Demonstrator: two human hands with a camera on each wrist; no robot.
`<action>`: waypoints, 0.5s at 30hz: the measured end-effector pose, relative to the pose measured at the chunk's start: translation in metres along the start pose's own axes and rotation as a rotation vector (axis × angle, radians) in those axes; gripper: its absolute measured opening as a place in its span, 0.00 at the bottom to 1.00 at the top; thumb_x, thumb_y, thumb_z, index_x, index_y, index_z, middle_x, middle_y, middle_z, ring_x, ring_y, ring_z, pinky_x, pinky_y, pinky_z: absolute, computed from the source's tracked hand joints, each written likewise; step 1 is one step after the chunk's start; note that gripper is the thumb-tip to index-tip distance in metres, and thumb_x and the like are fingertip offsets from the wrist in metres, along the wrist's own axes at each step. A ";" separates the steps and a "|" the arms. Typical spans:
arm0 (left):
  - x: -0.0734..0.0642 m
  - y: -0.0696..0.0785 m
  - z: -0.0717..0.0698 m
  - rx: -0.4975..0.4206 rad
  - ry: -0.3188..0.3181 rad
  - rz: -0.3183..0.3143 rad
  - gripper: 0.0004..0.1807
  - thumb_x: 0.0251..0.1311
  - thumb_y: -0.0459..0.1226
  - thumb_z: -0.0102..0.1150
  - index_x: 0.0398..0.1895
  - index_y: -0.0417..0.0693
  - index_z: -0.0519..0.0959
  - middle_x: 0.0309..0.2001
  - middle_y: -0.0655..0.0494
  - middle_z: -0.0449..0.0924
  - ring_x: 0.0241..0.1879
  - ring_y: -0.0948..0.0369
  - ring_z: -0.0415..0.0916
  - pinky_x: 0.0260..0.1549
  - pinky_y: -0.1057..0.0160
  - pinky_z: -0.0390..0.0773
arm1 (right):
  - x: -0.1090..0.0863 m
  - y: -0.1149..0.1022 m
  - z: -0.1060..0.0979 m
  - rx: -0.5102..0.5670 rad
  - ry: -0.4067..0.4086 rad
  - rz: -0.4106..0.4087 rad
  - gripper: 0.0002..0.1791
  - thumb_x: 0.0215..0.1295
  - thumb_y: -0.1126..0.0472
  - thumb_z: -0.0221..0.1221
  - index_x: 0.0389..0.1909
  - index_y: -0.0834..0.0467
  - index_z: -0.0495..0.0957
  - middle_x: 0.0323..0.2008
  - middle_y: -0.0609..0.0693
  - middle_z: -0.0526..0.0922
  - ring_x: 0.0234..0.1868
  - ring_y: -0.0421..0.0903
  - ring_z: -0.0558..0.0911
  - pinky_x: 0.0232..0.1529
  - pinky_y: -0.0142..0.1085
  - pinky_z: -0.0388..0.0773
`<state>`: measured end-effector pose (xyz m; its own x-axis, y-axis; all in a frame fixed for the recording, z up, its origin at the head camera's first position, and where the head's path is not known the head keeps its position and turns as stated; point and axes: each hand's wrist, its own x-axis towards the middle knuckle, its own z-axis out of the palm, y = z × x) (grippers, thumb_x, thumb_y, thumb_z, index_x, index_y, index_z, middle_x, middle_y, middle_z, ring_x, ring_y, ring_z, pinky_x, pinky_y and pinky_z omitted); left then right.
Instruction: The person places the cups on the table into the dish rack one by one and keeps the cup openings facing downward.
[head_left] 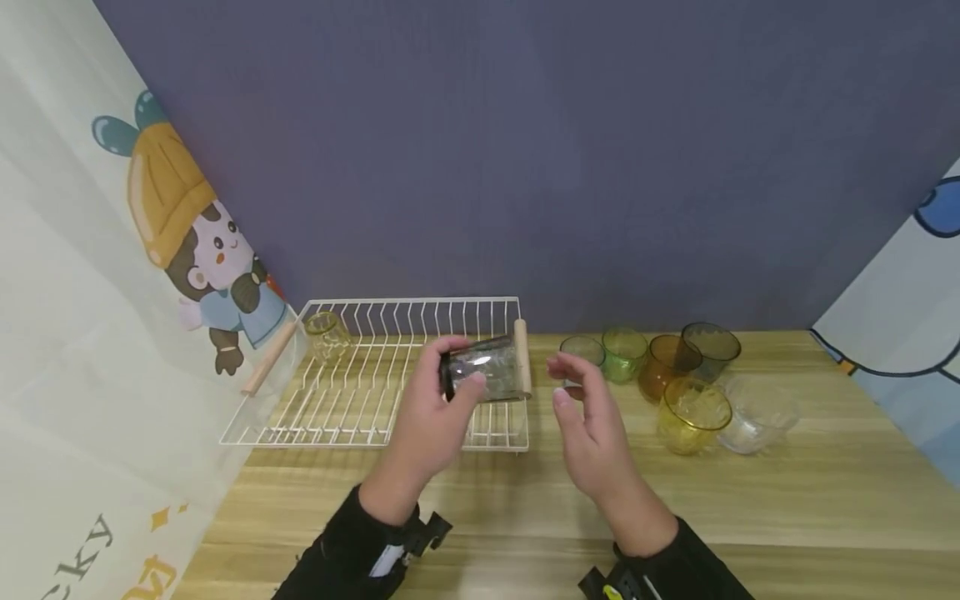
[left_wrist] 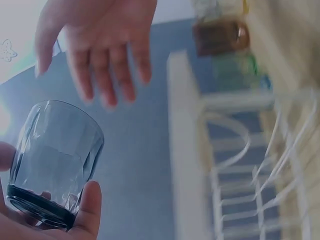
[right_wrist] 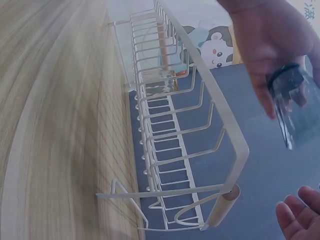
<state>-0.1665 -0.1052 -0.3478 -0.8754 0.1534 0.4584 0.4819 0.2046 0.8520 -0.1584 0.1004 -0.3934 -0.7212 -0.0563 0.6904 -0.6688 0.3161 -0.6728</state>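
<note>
"What are you busy with just now?"

"Handling a smoky grey glass tumbler [head_left: 498, 357]. I have it raised over the right end of a white wire dish rack [head_left: 315, 447], apart from the wires. I'd judge I'm partway through a transfer, in or out of the rack; I can't say which."

"How is it held?"

"In my left grip [head_left: 429, 417], thumb pressed on the near side and fingers curled round the thick base. It lies tipped on its side, mouth toward my right."

"And the other?"

"My right grip [head_left: 602, 446] pinches nothing. Its fingers are spread from the thumb, the palm turned inward, just right of the rack's wooden handle [head_left: 522, 358]."

"So what would the next move call for?"

"Probably a choice: close the right on the rim end, or turn the tumbler with the left wrist alone. Either way I'd keep the glass clear of that handle."

"Your arms?"

"Both reach forward from black sleeves [head_left: 341, 550], the wrists low over the counter [head_left: 750, 525], hands facing each other across a gap."

"Anything else near?"

"A yellow glass cup [head_left: 327, 336] in the rack's back left corner. On my right, a green glass [head_left: 624, 358], an amber-brown glass [head_left: 660, 377] and others stand grouped."
</note>
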 end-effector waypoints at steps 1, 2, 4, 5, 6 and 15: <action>0.002 0.002 -0.006 0.013 0.005 -0.001 0.23 0.66 0.36 0.56 0.62 0.48 0.65 0.56 0.50 0.69 0.48 0.54 0.76 0.38 0.60 0.84 | 0.000 0.001 0.000 -0.005 -0.003 0.000 0.23 0.72 0.70 0.46 0.67 0.60 0.63 0.58 0.53 0.74 0.59 0.51 0.72 0.57 0.39 0.71; 0.004 0.004 -0.013 0.033 0.011 0.000 0.23 0.66 0.36 0.56 0.62 0.49 0.64 0.55 0.50 0.69 0.48 0.54 0.76 0.38 0.60 0.84 | -0.001 0.002 0.001 -0.005 -0.004 -0.002 0.24 0.71 0.71 0.46 0.67 0.60 0.63 0.58 0.54 0.74 0.59 0.51 0.72 0.57 0.39 0.71; 0.009 0.006 -0.026 0.071 0.024 0.012 0.23 0.66 0.36 0.56 0.62 0.48 0.64 0.54 0.50 0.69 0.46 0.55 0.75 0.37 0.60 0.84 | -0.001 0.003 0.002 -0.007 -0.007 -0.008 0.24 0.71 0.71 0.46 0.67 0.60 0.63 0.58 0.54 0.74 0.59 0.52 0.72 0.57 0.37 0.71; 0.011 0.007 -0.032 0.092 0.033 0.020 0.23 0.66 0.36 0.56 0.61 0.48 0.64 0.54 0.50 0.69 0.46 0.55 0.75 0.37 0.60 0.84 | -0.001 0.003 0.002 -0.006 -0.009 -0.008 0.24 0.71 0.71 0.46 0.67 0.60 0.63 0.58 0.54 0.74 0.59 0.52 0.72 0.57 0.37 0.71; 0.012 0.008 -0.038 0.107 0.042 0.031 0.23 0.66 0.36 0.56 0.61 0.47 0.64 0.53 0.50 0.69 0.45 0.56 0.75 0.37 0.60 0.83 | -0.001 0.003 0.003 -0.006 -0.011 -0.007 0.24 0.71 0.71 0.46 0.67 0.60 0.63 0.58 0.54 0.74 0.59 0.52 0.72 0.57 0.37 0.71; 0.021 0.017 -0.059 0.269 0.043 0.100 0.24 0.65 0.40 0.57 0.62 0.45 0.66 0.52 0.51 0.68 0.40 0.57 0.71 0.32 0.59 0.81 | -0.006 0.006 0.003 -0.033 -0.048 -0.001 0.23 0.70 0.71 0.49 0.65 0.61 0.65 0.59 0.53 0.73 0.58 0.51 0.72 0.53 0.40 0.74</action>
<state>-0.1787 -0.1555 -0.3094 -0.8210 0.1457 0.5520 0.5535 0.4405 0.7069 -0.1587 0.0993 -0.4024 -0.7288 -0.1015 0.6771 -0.6638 0.3473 -0.6624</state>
